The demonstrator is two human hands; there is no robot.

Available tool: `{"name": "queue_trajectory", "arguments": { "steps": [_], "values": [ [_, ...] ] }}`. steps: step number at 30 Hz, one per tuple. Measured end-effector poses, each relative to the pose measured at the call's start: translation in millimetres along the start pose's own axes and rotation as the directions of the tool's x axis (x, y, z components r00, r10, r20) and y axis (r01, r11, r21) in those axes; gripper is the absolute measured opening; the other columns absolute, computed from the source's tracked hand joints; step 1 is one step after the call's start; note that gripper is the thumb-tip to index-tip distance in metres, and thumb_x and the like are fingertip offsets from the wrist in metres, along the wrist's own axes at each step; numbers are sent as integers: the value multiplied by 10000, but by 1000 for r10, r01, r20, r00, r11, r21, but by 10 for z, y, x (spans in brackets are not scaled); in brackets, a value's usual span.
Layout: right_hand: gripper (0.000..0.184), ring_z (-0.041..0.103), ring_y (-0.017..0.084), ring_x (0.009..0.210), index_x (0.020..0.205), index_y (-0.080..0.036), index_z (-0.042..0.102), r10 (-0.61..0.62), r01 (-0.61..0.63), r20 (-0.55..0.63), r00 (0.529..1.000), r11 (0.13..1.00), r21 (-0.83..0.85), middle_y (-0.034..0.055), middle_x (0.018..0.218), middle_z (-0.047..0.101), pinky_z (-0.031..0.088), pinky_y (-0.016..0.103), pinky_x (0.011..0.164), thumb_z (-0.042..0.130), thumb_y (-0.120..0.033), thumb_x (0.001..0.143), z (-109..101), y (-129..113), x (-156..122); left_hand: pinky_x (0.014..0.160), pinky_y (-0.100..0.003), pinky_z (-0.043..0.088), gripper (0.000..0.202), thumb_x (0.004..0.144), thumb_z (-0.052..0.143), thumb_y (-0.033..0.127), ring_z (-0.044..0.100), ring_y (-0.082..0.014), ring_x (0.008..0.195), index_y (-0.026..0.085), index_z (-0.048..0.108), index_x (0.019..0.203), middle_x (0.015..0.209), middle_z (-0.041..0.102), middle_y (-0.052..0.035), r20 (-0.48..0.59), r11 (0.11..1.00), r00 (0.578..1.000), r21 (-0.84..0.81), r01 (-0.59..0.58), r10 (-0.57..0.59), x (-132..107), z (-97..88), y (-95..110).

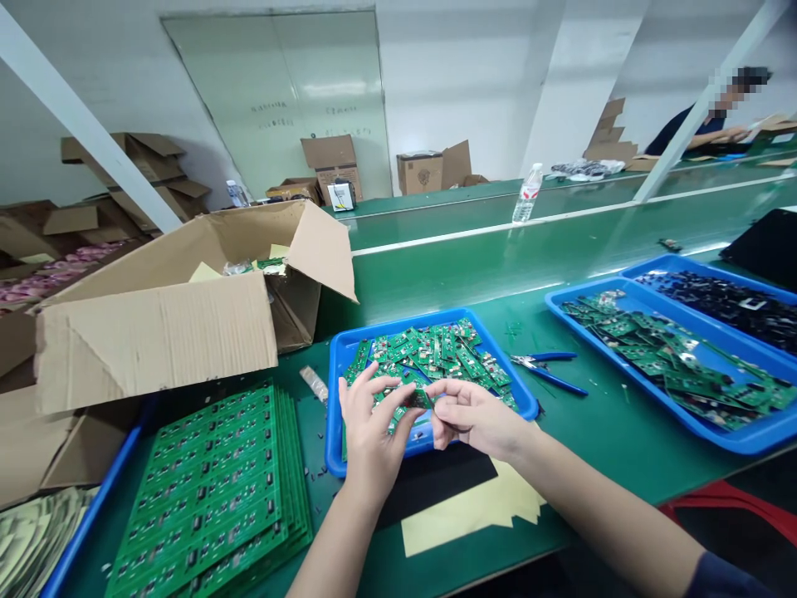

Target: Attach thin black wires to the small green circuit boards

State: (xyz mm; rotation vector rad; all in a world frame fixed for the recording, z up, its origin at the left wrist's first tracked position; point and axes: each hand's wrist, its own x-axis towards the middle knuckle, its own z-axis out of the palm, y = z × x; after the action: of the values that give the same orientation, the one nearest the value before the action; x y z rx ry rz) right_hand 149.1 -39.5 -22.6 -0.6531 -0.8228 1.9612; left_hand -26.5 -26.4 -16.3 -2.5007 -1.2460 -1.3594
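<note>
Fingers (403,392) of left hand (375,419) and right hand (478,417) pinch a circuit board (422,399).

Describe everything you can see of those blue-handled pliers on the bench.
The pliers have two slim blue handles, seemingly plastic-coated, and a short silvery head that looks like metal. They lie on the green bench, handles spread apart and pointing right, with the head close to the middle blue tray; whether it touches the rim is unclear. Nobody is holding them.
</note>
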Motion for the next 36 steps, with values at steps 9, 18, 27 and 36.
{"name": "queue_trajectory", "arguments": {
  "steps": [9, 18, 27, 36],
  "values": [
    [365, 595, 95, 454, 871, -163, 529, 56, -57, 10, 998, 997, 58, -42, 512, 619, 469, 206, 493, 774, -320, 649, -19, 21, 17, 1057, -570, 184, 180, 793, 623, 311, 583, -265, 1062, 260, 652, 964, 843, 668, -26, 64, 982, 997, -181, 61, -50, 0, 17, -6],
    [272, 605, 106, 553, 718, -168, 568, -321, 270, -93, 943, 895, -355, -14, 621, 621, 516, 253, 585, 722, -390, 687, 39, 41, -14, 926, -438, 431, 194, 712, 684, 360, 596, -274, 1033, 228, 707, 852, 955, 698, -77, 349, 705, 888, -545, 453, -301, 42, 4, 118],
    [138, 603, 141, 662, 784, -179, 608, -552, 290, -36, 833, 491, -822, 31, 728, 648, 485, 269, 626, 579, -311, 813, 26, -26, -69, 909, -372, 449, 267, 685, 702, 362, 612, -259, 994, 179, 707, 880, 953, 700, -89, 475, 461, 789, -642, 613, -389, 26, 61, 124],
    [124, 614, 191, 795, 838, -227, 585, -780, 426, 249, 574, 25, -904, 62, 803, 654, 493, 346, 730, 483, -164, 871, -24, -23, -67, 853, -380, 490, 347, 697, 681, 459, 646, -232, 879, 162, 684, 877, 901, 708, -88, 614, 405, 726, -606, 685, -310, 36, 53, 151]
  ]
}}
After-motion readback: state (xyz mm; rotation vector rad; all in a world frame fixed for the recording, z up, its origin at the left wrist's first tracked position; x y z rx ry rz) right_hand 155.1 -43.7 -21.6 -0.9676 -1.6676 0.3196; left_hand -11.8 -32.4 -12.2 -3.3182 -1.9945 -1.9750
